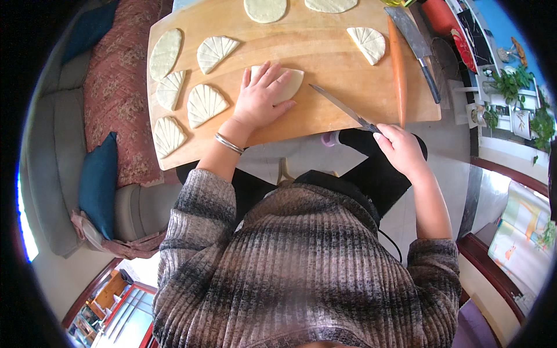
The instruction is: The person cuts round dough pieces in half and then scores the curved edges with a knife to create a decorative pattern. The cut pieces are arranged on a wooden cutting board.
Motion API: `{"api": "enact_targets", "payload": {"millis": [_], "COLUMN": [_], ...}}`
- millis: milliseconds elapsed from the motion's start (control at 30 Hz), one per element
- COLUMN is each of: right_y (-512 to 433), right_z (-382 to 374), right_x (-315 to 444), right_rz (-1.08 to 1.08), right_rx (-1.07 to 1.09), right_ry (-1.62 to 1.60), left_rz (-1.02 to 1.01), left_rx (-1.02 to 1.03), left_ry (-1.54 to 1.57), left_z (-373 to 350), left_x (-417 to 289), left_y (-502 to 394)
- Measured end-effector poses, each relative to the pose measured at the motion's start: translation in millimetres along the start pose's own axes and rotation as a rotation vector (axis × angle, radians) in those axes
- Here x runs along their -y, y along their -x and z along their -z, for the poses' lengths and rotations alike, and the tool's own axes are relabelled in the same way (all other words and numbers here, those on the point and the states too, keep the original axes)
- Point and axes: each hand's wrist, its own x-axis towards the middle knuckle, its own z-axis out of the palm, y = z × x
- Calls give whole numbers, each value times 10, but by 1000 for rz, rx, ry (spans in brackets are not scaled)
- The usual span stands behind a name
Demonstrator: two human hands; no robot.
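Note:
My left hand [263, 95] lies flat, fingers spread, on a folded piece of dough [290, 85] near the front of the wooden board [330, 48]. The dough is partly hidden under the palm. In my right hand [398, 148] is the handle of a knife [339, 104], its blade pointing up and left, the tip just right of the dough and not touching it. Several scored, fan-shaped dough pieces [206, 105] lie at the left; another scored piece [369, 45] is at the right. Unscored flat dough rounds [265, 8] lie at the far edge and an oval one [165, 54] at far left.
A wooden rolling pin [398, 78] and a cleaver [411, 37] lie at the board's right side. Left of the board stands a grey sofa [56, 126] with a blue cushion [99, 187]. Potted plants [513, 85] stand on a rack at the right.

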Motion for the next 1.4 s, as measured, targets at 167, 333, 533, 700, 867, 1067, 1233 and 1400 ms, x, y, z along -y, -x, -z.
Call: {"api": "enact_targets", "payload": {"millis": [167,333,533,700,867,1067,1233,1400], "right_y": [-26,-86,-133,-126,-152,-263,-275,-184], "right_z": [53,42,48,75,87,45,31,91], "right_x": [59,90,68,55,64,93,92,47], "right_rz": [36,61,68,67,58,62,81,44], "right_rx": [15,30,21,4,29,36,14,43], "right_ry": [51,46,42,32,27,36,20,34], "left_rz": [120,138,74,129,150,112,108,93], "left_rx": [-64,-86,-160,-141,-110,-170,-199,-299], "left_ry": [76,121,144,133,172,161,179,236], "left_z": [-50,-100,-106,-116,-103,-125,-150,-209], "left_x": [38,128,186,101,104,91,94,191], "left_y": [-103,-233,-314,-330,-328,-309,-298,-282]}}
